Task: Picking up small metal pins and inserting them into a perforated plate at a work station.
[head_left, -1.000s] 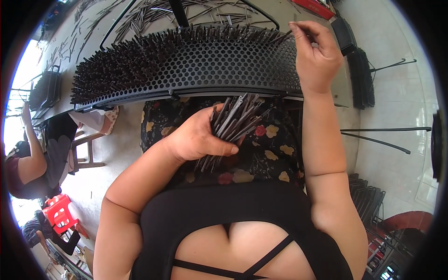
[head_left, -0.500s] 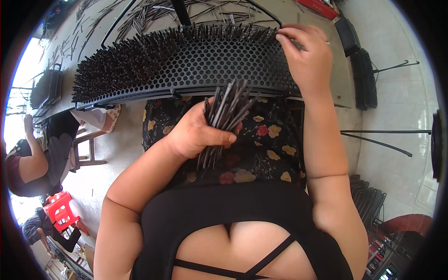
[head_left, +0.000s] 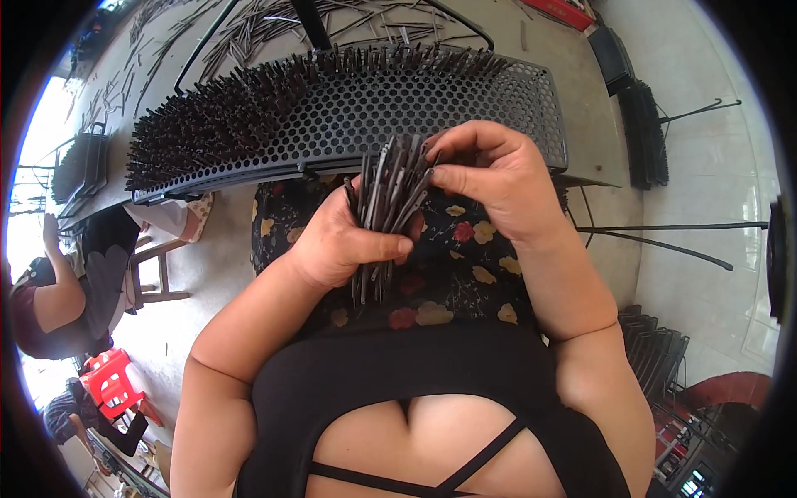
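Dozens of thin, dark strips make up the bundle [head_left: 383, 195] in your left hand [head_left: 328, 245], upright above the floral cloth [head_left: 457, 270] on your lap, just beyond the near edge of the perforated black panel [head_left: 374, 108]. Your left fingers wrap round its middle, the thumb [head_left: 386, 246] pressed across the front, while the upper ends fan out loosely. Your right hand [head_left: 510, 187] is at the upper right of that fan, thumb and forefinger nearly together at the strip ends; whether they pinch one strip, several or none, I cannot tell. Judging by their slenderness, each strip is light and fairly stiff, perhaps apt to bend or snap if you squeeze it sideways. The strips look smooth (a few are paler, almost grey), so they may slide against one another: keep the left grip snug at the waist of the bundle, and take a single strip close to its free upper end, where the fan separates them. Across the panel, many short pieces [head_left: 207, 129] stand in the holes, dense on the left and along the far edge; more loose strips [head_left: 249, 31] lie scattered on the desk [head_left: 569, 58] behind it.
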